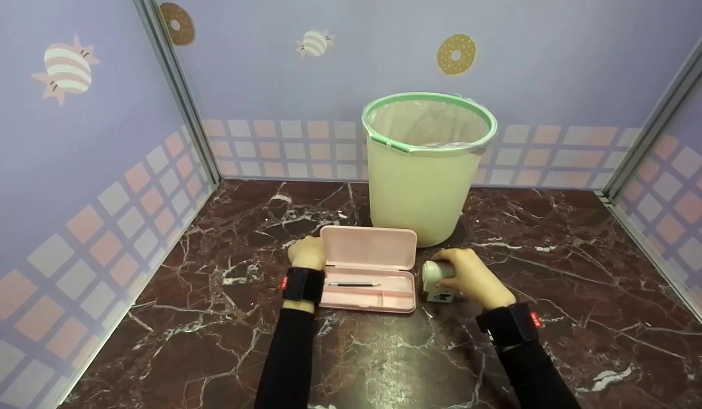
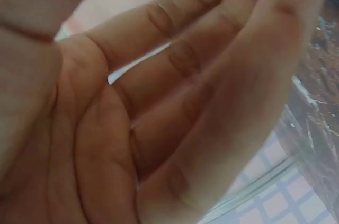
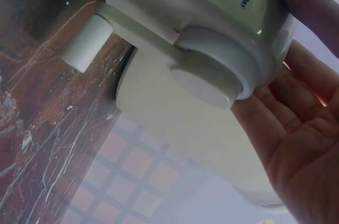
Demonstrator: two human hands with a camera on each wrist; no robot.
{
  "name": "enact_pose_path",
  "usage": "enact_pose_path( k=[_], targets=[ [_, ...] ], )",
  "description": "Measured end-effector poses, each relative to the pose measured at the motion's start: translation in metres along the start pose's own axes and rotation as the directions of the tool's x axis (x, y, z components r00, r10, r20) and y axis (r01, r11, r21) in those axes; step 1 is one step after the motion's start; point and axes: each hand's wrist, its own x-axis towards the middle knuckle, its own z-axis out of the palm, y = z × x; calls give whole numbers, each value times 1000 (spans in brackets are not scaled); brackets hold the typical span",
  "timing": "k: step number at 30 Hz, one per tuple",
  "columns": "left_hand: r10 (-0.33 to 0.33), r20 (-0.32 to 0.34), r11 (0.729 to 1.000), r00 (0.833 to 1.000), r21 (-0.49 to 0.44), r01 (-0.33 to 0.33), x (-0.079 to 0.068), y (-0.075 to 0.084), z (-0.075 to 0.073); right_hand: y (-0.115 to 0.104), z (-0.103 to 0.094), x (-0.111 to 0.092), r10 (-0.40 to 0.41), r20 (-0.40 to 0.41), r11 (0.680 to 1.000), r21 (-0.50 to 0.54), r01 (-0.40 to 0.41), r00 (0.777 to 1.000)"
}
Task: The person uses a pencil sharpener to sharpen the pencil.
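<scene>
A pink pencil case [image 1: 368, 247] lies on the dark marbled surface with its lid raised. Inside its tray is a dark pencil [image 1: 353, 284]. My left hand [image 1: 308, 254] is at the case's left side; in the left wrist view its fingers [image 2: 175, 60] are extended and slightly bent, and their tips are out of frame. To the right of the case, my right hand [image 1: 470, 275] grips a cream crank pencil sharpener [image 1: 440, 292] from above. The right wrist view shows its crank handle [image 3: 89, 43] and printed lettering, with fingers around the body.
Behind the case and sharpener stands a tall pale green bin [image 1: 424, 187] with a green rim and a clear liner. Patterned purple panels [image 1: 271, 68] enclose the surface at the back and both sides.
</scene>
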Motion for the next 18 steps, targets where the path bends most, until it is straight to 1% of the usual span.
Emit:
enact_pose_path(
  k=[3,6,10,12,14,17,18],
  targets=[
    [-19,12,999,1000,-48,20,0,-1,3,-1,0,0,-2,-1,1000,1,2,1000],
    [-21,19,996,1000,-83,22,0,-3,5,-2,0,0,-17,-2,1000,-7,17,1000],
    [-13,30,994,999,-105,16,2,-5,6,-4,1,1,-43,-19,999,-31,42,999],
    [-14,37,993,999,-112,18,3,-5,6,-6,3,2,-68,-45,996,-55,65,997],
    [-14,42,993,999,-117,19,4,-5,6,-11,6,3,-98,-89,992,-88,90,991],
    [-12,39,993,999,-118,17,4,-5,7,-22,12,6,-158,-152,980,-141,137,976],
    [-9,33,993,999,-116,13,4,-5,7,-26,15,6,-176,-161,975,-162,150,971]
  ],
)
